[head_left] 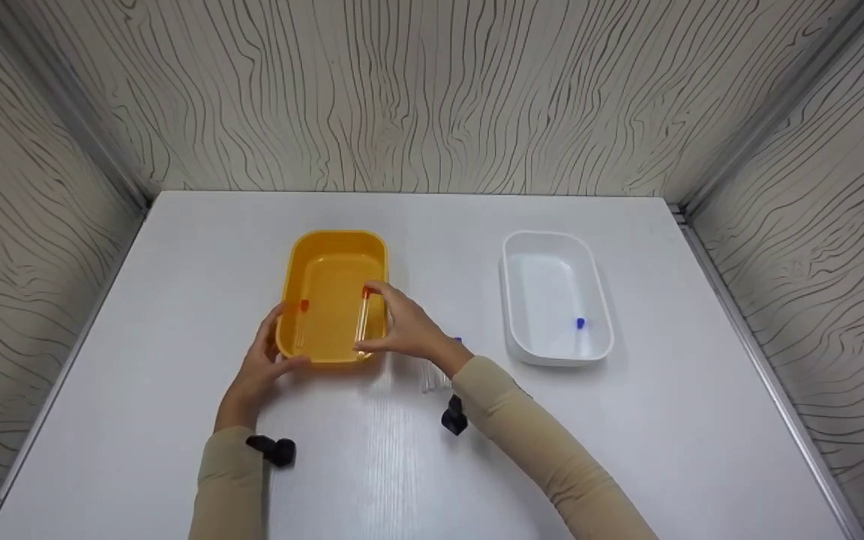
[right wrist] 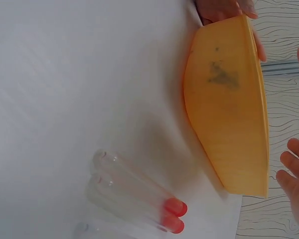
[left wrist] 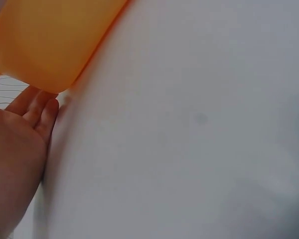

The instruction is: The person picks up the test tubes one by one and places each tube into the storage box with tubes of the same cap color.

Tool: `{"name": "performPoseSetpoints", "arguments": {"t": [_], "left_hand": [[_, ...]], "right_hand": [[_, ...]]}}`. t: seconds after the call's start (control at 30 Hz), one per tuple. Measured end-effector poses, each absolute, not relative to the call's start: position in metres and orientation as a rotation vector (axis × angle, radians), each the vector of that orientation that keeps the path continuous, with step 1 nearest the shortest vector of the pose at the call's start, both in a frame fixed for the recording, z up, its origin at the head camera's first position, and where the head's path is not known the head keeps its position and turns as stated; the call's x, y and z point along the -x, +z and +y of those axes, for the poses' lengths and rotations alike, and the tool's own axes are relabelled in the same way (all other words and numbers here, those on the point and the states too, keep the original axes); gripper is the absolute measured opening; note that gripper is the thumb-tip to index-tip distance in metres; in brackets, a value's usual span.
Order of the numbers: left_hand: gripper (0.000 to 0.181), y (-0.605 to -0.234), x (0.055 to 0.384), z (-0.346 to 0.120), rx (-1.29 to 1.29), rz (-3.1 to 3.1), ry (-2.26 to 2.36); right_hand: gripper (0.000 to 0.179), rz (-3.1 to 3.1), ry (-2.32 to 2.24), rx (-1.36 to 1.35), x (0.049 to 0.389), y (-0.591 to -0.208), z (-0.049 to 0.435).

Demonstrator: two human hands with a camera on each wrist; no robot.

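Observation:
My right hand (head_left: 413,326) pinches a clear test tube with a red cap (head_left: 362,319) between thumb and fingertips. The tube overlaps the near right part of a yellow tray (head_left: 331,292) in the head view. Only a sliver of it shows at the edge of the right wrist view. My left hand (head_left: 252,375) holds the tray by its near left corner, thumb along the near side and fingers round the left wall. Inside this tray, at the left, lies another tube with a red cap (head_left: 304,306).
Below my right wrist, several clear tubes (head_left: 432,377) lie on the table, partly hidden by the forearm; two red caps (right wrist: 173,215) show in the right wrist view. To the right stands a white tray (head_left: 544,289) with a blue-capped tube (head_left: 580,324). Patterned walls (head_left: 402,97) enclose the table.

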State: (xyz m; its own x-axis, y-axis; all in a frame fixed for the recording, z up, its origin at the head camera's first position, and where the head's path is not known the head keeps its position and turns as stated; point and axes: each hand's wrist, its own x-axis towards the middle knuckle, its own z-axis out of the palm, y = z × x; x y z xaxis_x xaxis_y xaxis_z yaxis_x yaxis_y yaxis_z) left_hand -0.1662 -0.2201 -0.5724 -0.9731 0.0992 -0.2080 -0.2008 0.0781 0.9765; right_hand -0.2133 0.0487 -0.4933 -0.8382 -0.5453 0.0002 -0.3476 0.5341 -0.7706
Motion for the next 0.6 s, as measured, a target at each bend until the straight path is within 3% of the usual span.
{"name": "performPoseSetpoints", "arguments": {"t": [0.6], "left_hand": [[0.092, -0.574, 0.166, -0.219, 0.05, 2.15, 2.008]], "right_hand": [[0.096, 2.559, -1.089, 0.668, 0.215, -0.504, 0.009]]}}
